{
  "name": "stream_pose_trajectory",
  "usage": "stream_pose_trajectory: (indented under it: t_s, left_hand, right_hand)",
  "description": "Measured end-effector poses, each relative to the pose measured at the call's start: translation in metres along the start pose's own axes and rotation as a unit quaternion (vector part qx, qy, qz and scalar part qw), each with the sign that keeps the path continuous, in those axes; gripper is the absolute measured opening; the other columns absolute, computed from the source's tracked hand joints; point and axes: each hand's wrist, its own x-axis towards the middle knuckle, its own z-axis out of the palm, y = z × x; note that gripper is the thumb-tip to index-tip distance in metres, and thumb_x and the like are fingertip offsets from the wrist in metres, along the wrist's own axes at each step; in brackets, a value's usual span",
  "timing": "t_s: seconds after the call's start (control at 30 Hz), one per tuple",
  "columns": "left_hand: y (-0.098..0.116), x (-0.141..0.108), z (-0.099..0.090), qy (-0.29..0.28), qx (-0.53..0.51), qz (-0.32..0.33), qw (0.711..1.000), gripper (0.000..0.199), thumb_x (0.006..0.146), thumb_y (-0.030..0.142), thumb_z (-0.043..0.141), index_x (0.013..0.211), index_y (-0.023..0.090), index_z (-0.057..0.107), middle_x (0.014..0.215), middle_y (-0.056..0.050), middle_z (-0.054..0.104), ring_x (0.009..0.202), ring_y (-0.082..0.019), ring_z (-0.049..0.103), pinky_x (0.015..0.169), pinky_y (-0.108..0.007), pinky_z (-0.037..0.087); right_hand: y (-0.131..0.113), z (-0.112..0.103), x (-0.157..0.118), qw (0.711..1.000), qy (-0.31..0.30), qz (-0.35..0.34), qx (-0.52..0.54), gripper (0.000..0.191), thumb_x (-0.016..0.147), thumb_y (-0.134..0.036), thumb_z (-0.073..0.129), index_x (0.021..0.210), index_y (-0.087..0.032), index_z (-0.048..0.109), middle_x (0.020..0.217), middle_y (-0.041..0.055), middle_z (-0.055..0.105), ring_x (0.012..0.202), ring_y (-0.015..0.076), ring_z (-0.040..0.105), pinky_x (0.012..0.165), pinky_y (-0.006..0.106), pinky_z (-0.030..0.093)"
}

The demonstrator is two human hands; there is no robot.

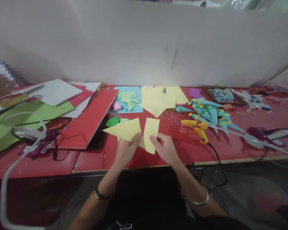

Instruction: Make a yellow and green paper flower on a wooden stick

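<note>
Yellow triangle [123,129] and yellow strip [150,127] held side by side above the red worktop [96,161]

Nearest, a dark bracelet [103,195] circles the left wrist and a silver bangle [201,201] the right. Just in from the middle of the worktop's front edge, the left hand [127,149] pinches the triangle near its right end, thumb on top, the point aimed left. The right hand [167,149] pinches the upright strip by its right side, thumb across its face. A narrow gap parts the two papers higher up; whether they touch at their lower ends, I cannot tell.

Toward the front-left corner lies a purple glue gun [36,148]; another purple glue gun [256,135] lies toward the front-right. A yellow glue gun [203,131] rests right of the right hand, its black cord [217,156] dropping over the front edge.

Farther in, a long red board [91,118] slants left of the hands, beside a large green sheet [36,123]. To the right, blue paper cones [212,115] with yellow and green trim lie heaped.

Along the back edge, left to right, are a white sheet [59,92], light-green scraps [127,103] on blue paper [138,108], yellow sheets [156,100], purple paper [195,93] and a shallow brown tray [240,99]. Behind rises a pale panel [122,48].
</note>
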Motion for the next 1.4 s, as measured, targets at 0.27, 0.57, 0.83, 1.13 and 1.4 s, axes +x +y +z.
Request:
stream_pose_trajectory:
  t_s: [0.27, 0.57, 0.83, 1.13, 1.4]
  left_hand:
    - [-0.001, -0.003, -0.002, -0.01, 0.019, -0.004, 1.0, 0.043, 0.078, 0.04, 0.047, 0.042, 0.018, 0.038, 0.033, 0.005, 0.037, 0.033, -0.007, 0.037, 0.038, -0.019, 0.032]
    - [-0.015, 0.004, -0.026, 0.094, 0.074, -0.029, 0.992, 0.041, 0.076, 0.035, 0.048, 0.04, 0.016, 0.04, 0.033, 0.003, 0.04, 0.035, -0.008, 0.041, 0.041, -0.019, 0.034]
    - [-0.045, -0.006, -0.021, -0.029, -0.014, -0.066, 0.997, 0.026, 0.07, 0.037, 0.054, 0.072, 0.012, 0.063, 0.069, -0.006, 0.067, 0.065, -0.018, 0.06, 0.055, -0.024, 0.047]
    - [-0.056, -0.018, -0.015, -0.127, -0.053, -0.071, 0.988, 0.037, 0.078, 0.041, 0.044, 0.06, 0.013, 0.06, 0.062, -0.006, 0.06, 0.059, -0.014, 0.053, 0.057, -0.024, 0.043]
    - [-0.056, -0.019, -0.015, -0.109, -0.073, -0.089, 0.987, 0.038, 0.07, 0.046, 0.049, 0.052, 0.014, 0.049, 0.05, 0.001, 0.047, 0.049, -0.009, 0.042, 0.048, -0.02, 0.036]
  right_hand:
    - [-0.001, 0.002, -0.002, 0.996, -0.029, 0.058, 0.062, 0.04, 0.08, -0.046, 0.043, 0.052, -0.018, 0.039, 0.038, -0.0056, 0.039, 0.037, 0.0076, 0.04, 0.04, 0.02, 0.029]
    - [0.013, -0.025, 0.01, 0.991, 0.11, 0.072, 0.021, 0.042, 0.078, -0.049, 0.043, 0.05, -0.019, 0.037, 0.037, -0.006, 0.036, 0.036, 0.0073, 0.037, 0.039, 0.021, 0.026]
    - [0.027, -0.017, 0.081, 0.997, -0.071, 0.028, -0.024, 0.027, 0.079, -0.032, 0.042, 0.055, -0.019, 0.04, 0.041, -0.0059, 0.045, 0.041, 0.009, 0.044, 0.047, 0.02, 0.032]
    - [0.028, 0.047, 0.198, 0.996, -0.063, 0.044, -0.044, 0.02, 0.074, -0.016, 0.044, 0.054, -0.018, 0.041, 0.045, -0.0048, 0.043, 0.044, 0.0078, 0.045, 0.048, 0.019, 0.031]
    - [0.036, 0.07, 0.227, 0.995, -0.003, 0.087, -0.041, 0.026, 0.075, -0.014, 0.044, 0.1, -0.013, 0.049, 0.091, 0.0065, 0.057, 0.072, 0.0134, 0.055, 0.068, 0.025, 0.04]
